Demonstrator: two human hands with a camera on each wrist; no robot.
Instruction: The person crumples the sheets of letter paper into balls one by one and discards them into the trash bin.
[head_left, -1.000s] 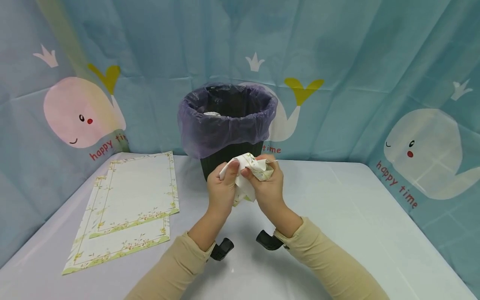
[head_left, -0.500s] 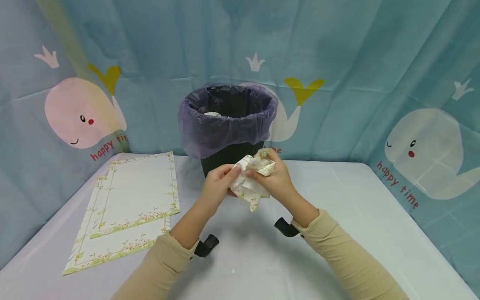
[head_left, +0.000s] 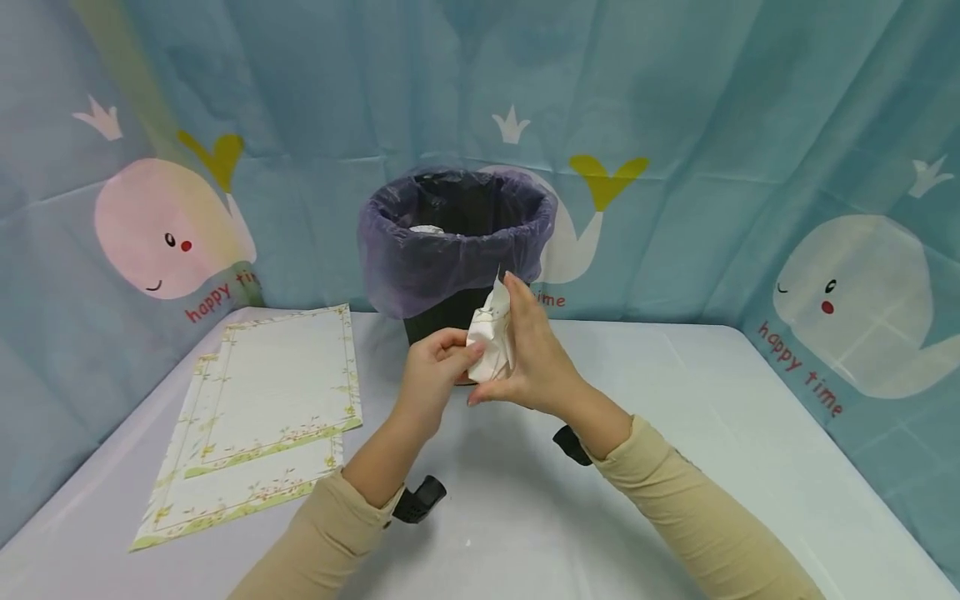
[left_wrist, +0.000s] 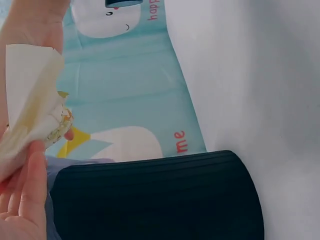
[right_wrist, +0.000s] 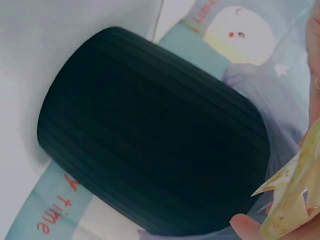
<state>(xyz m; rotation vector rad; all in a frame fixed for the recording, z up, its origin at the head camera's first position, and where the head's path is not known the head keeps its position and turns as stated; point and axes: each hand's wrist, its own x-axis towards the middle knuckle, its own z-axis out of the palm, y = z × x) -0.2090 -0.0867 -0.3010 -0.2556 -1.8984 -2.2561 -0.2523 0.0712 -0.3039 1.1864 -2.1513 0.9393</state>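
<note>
In the head view a crumpled sheet of paper (head_left: 489,342), white with a printed green leafy border, is held up in front of the bin. The left hand (head_left: 433,375) pinches its left side between thumb and fingers. Against its right side lies the right hand (head_left: 536,358), fingers straight and pointing up, thumb stretched out beneath. The left wrist view has the paper (left_wrist: 32,95) between both hands, a broad white flap standing up. Only a pointed, yellowish part of the paper (right_wrist: 295,195) shows at the edge of the right wrist view.
A dark ribbed bin (head_left: 438,321) with a purple liner bag (head_left: 450,271) stands behind the hands, a white crumpled piece (head_left: 426,229) inside. Two overlapping bordered paper sheets (head_left: 288,367) lie on the white table (head_left: 675,400) at left. A blue whale-print curtain (head_left: 697,100) surrounds the table.
Both hands moved slightly apart, then the right hand's fingers straightened and turned upward against the paper. The paper has become narrower and more upright. Bin and flat sheets stayed put.
</note>
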